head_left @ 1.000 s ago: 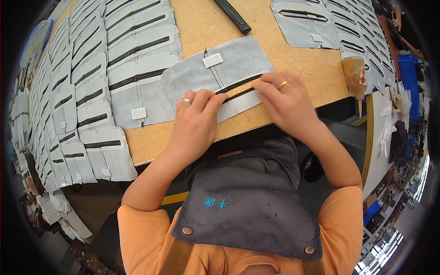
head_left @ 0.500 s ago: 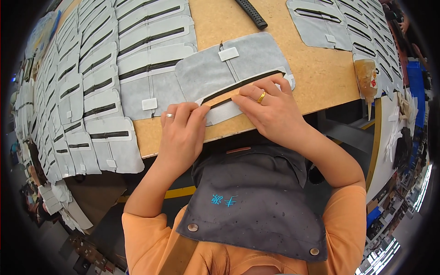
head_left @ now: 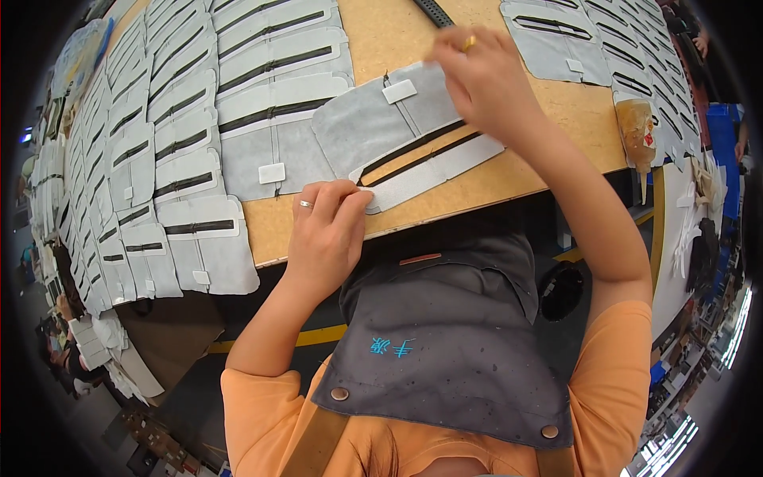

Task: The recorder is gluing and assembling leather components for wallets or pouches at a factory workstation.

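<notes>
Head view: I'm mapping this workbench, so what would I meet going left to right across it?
Rows of grey zippered panels → left hand → grey panel being worked → right hand → glue bottle.

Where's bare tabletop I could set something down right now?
Bare wood shows between the right hand and the glue bottle, and along the near edge right of the grey piece under the left hand. The grey panels crowd the left side, more panels the far right.
</notes>
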`<state>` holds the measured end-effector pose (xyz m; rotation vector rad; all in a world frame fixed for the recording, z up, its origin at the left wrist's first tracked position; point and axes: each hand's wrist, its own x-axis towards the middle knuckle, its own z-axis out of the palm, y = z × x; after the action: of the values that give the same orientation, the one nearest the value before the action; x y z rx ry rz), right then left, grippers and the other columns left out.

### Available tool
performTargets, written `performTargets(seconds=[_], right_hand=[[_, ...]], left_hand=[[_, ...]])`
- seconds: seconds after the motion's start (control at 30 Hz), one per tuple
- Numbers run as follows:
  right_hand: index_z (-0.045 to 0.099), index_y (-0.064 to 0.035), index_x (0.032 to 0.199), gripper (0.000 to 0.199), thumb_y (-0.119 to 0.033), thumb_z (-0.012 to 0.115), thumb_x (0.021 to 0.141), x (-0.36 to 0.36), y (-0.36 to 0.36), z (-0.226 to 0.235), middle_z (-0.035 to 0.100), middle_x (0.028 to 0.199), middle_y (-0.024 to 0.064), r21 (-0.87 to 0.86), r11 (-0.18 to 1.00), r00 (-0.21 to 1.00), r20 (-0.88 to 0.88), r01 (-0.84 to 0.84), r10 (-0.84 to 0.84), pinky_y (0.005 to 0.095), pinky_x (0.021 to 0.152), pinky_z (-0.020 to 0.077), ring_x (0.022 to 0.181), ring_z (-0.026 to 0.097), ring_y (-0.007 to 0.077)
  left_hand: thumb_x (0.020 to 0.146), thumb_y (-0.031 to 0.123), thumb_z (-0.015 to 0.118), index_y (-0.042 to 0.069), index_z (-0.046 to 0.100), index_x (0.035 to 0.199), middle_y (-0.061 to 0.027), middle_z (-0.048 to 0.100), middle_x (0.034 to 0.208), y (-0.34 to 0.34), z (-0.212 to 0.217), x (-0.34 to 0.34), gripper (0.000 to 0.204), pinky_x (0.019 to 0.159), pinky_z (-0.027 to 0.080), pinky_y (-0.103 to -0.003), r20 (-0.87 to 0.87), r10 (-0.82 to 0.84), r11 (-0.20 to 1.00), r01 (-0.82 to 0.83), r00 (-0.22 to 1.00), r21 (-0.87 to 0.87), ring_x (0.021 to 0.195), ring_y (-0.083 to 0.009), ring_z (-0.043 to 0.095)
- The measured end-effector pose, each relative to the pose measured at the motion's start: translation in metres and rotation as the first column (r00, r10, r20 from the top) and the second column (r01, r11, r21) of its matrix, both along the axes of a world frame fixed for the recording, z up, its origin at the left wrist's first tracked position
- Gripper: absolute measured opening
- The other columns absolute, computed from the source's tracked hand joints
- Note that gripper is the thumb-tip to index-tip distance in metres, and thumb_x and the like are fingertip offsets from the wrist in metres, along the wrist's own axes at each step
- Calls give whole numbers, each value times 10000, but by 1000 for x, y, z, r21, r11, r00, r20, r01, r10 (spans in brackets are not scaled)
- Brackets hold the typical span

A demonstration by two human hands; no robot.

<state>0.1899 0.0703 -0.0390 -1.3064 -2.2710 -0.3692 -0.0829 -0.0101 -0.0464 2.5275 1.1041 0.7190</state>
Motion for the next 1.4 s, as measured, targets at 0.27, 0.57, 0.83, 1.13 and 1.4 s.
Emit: performTargets(seconds=[0.27, 0.57, 0.83, 1.13, 1.4], right_hand=[[518, 14, 1225, 389, -208, 538, 906, -6, 129, -28, 600, 1164, 233, -370, 784, 840, -16, 499, -542, 463, 839, 484, 1025, 604, 369], [527, -69, 1334, 362, -144, 511, 980, 19, -45, 57, 509, 715, -14, -638, 714, 477, -742, -287, -471, 200, 573, 391, 651, 479, 57], [482, -43, 1390, 452, -2, 513, 941, 27, -158, 42, 657, 1006, 91, -810, 584, 640, -477, -53, -603, 248, 699, 466, 737, 561, 108], [504, -110, 1395, 583, 51, 583, 840, 15, -147, 48, 588, 789, 114, -564, 824, 901, -324, 61, -289, 329, 541, 476, 584, 576, 245], [479, -220, 1428, 696, 24, 597, 787, 19, -139, 57, 419, 626, 61, -607, 776, 985, 74, 170, -157, 338, 437, 423, 447, 469, 204]], left_hand=[[744, -43, 626, 63, 634, 1020, -42, 633, 1103, -1, 0, 13, 295, 862, 384, -362, -96, -89, 984, 102, 991, 143, 987, -226, 587], [795, 31, 664, 40, 623, 1115, -112, 570, 1019, 4, 14, 45, 323, 836, 380, -384, 50, 38, 997, -35, 998, -62, 931, -287, 524], [792, 34, 672, 21, 636, 1121, -66, 571, 995, 14, 1, 67, 331, 769, 429, -373, 37, -92, 994, 94, 995, -64, 865, -262, 528], [739, -26, 677, 11, 674, 1046, -60, 610, 1003, 10, 4, 64, 308, 778, 459, -367, 89, -108, 989, 116, 990, -90, 888, -261, 567], [732, -30, 677, 11, 666, 1014, -60, 617, 1027, 9, 2, 62, 285, 780, 454, -367, 76, -102, 993, 106, 992, -51, 904, -270, 572]])
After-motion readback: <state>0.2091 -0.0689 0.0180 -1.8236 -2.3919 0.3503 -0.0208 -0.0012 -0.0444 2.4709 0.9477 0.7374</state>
